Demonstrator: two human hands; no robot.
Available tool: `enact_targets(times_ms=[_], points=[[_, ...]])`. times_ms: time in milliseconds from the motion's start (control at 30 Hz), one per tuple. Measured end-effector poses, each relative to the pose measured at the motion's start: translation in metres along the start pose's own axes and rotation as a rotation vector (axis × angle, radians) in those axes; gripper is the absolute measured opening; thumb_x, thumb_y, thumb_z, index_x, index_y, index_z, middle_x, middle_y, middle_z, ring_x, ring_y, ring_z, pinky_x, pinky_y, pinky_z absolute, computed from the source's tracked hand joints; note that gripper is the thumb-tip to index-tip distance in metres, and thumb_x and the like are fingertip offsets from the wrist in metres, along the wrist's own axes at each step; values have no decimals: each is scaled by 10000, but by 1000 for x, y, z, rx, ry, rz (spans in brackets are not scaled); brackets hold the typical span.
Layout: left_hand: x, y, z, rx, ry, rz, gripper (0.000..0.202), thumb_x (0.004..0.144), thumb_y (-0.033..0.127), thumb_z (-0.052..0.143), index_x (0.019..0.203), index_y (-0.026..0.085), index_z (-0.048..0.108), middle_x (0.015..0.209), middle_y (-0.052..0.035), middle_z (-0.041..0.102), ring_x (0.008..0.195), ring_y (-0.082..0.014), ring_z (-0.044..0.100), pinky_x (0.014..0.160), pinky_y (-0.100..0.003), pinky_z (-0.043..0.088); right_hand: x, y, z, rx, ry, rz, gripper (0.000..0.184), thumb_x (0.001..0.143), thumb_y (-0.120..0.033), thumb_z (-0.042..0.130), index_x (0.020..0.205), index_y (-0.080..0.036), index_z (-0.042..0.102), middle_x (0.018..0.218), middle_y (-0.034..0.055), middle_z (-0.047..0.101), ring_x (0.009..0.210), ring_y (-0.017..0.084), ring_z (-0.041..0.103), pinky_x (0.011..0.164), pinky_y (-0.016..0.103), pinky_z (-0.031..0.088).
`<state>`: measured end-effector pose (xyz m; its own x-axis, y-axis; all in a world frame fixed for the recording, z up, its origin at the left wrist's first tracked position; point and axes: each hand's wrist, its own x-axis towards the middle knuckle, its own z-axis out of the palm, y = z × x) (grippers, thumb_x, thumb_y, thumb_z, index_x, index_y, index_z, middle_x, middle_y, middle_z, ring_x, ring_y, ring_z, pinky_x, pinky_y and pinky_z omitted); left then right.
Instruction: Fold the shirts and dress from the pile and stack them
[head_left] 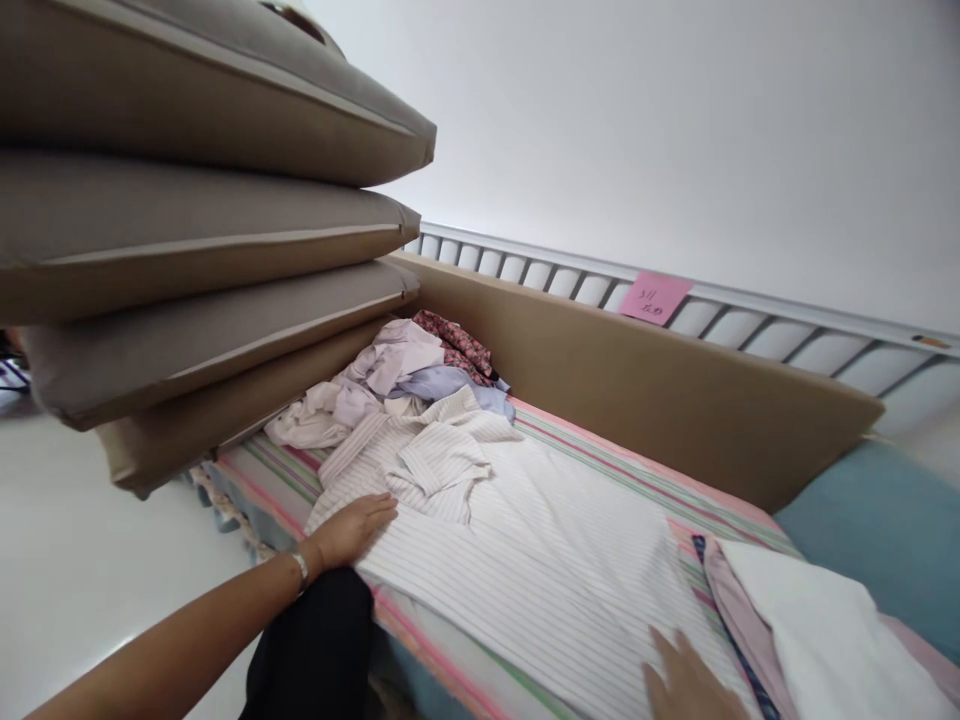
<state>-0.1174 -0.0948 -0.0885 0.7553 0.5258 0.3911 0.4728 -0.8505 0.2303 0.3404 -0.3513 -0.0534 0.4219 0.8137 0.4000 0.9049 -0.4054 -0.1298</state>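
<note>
A white shirt with thin dark stripes (540,530) lies spread over the bed, its upper part and a sleeve bunched toward the far left. Flat on the shirt's near left part rests my left hand (351,530), fingers together and stretched out, a bracelet at the wrist. Over the shirt's right end is my right hand (688,680), its fingers spread and a little blurred, with the lower part cut off by the frame edge. I cannot tell whether the right hand touches the cloth. Neither hand grips anything.
Crumpled clothes (375,375) lie behind the shirt. Stacked grey-brown cushions (217,230) tower on the left. A brown board (637,390) stands along the railing (570,285), which carries a pink note (655,297). Folded clothes (840,630) lie at right on the striped bedsheet (457,665).
</note>
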Motion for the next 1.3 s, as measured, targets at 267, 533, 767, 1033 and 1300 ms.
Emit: enact_targets(times_ms=[267,533,767,1033,1300], points=[[-3,-3,8,49,174,-77,371,869,154,440,1206,185,592,1271,-81,600,1226,-221,510,1034,-424,436,93,-271,18,258,-373,-265,379,870,-266,362,1117,-167,631,1130,78,662,1053,172,597,925,266,421],[-3,-2,10,71,111,-111,465,854,131,424,1305,209,508,1366,-59,518,1291,-236,438,1067,-454,392,128,-389,74,159,-345,-223,364,846,-271,448,1133,-94,583,1082,185,644,1066,310,563,877,435,391],[-4,-3,11,33,124,-118,452,853,144,440,1292,218,520,1365,-57,520,1297,-235,430,1069,-454,385,171,-363,41,230,-331,-191,350,817,-138,354,964,-168,670,946,118,704,937,230,624,859,369,396],[-3,-6,12,45,209,-87,351,886,188,436,1191,191,611,1231,-87,624,1180,-221,541,1032,-429,427,173,-175,-88,697,-110,-60,334,714,-425,511,885,-192,679,881,38,698,841,216,608,758,319,460],[-3,-12,14,119,212,-62,365,877,196,430,1183,192,629,1203,-79,643,1176,-235,545,1030,-435,433,130,-85,-102,926,-15,423,283,641,-455,633,714,-182,612,575,-3,613,638,189,581,569,293,466]])
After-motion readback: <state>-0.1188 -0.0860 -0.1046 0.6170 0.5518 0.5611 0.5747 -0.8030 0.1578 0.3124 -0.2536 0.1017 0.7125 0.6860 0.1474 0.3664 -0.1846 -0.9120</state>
